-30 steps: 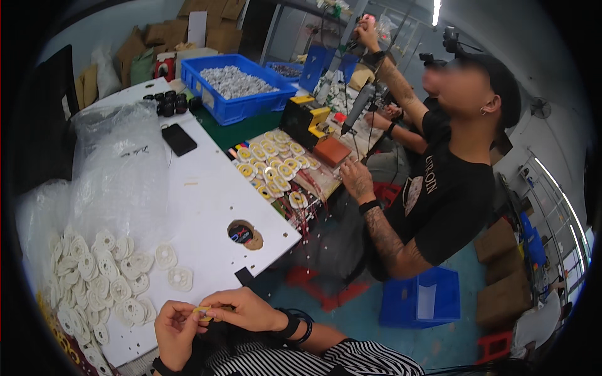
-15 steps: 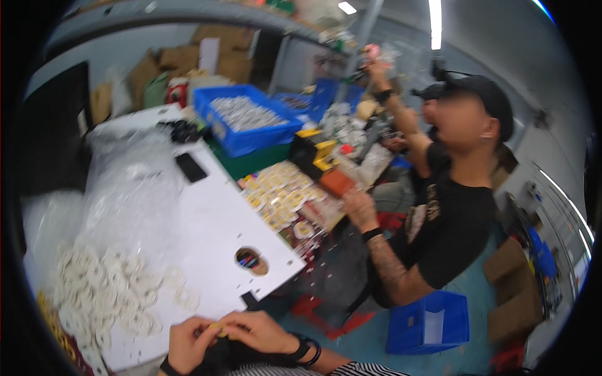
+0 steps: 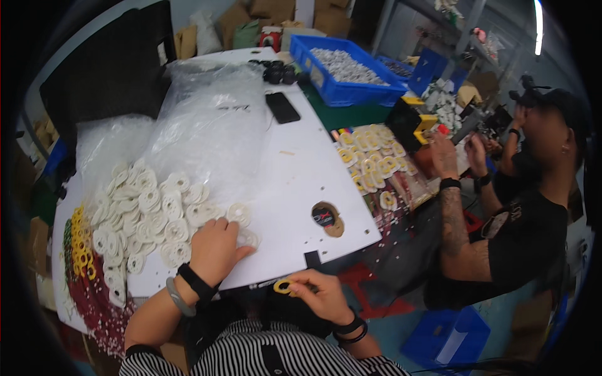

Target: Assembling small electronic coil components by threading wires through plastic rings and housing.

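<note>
My left hand [image 3: 215, 252] reaches over the table at the edge of a heap of white round plastic parts [image 3: 147, 219]. Its thumb stands apart from the fingers. One translucent white part [image 3: 249, 238] lies close by the thumb, and another white disc [image 3: 238, 214] is just beyond the fingertips. Just off the table's front edge, my right hand [image 3: 323, 297] pinches a yellow ring [image 3: 283, 286] between thumb and fingers.
Clear plastic bags [image 3: 210, 125] lie behind the heap. Yellow rings [image 3: 81, 241] line the table's left side. A phone [image 3: 283, 108], an oval hole [image 3: 328, 219] and a blue crate [image 3: 348, 69] are farther right. A co-worker [image 3: 508, 244] handles parts beside yellow-and-white pieces [image 3: 371, 153].
My hands have parted: the left went out to the white parts, the right keeps the yellow ring. The view has swung left, and the co-worker's raised arm has come down.
</note>
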Demonstrator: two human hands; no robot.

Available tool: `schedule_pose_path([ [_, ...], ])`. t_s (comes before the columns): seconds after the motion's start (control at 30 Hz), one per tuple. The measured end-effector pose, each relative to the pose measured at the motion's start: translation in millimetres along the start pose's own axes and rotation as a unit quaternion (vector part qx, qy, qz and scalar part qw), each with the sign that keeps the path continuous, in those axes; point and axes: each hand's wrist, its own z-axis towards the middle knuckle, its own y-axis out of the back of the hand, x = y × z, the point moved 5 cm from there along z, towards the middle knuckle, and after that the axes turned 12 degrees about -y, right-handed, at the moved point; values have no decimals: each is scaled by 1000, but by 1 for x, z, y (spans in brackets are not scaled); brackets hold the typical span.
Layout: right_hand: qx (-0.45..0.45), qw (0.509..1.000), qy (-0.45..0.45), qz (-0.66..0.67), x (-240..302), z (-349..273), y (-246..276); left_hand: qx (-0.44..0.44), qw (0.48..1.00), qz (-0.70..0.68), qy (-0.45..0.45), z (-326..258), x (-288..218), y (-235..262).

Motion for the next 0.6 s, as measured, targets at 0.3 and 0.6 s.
schedule_pose_path([
  [0.3,51,997,0,58,-11,0,-13,-7,998,-48,31,-2,0,0],
  [0.6,61,996,45,54,10,0,-24,-29,934,-355,8,-25,-22,13],
])
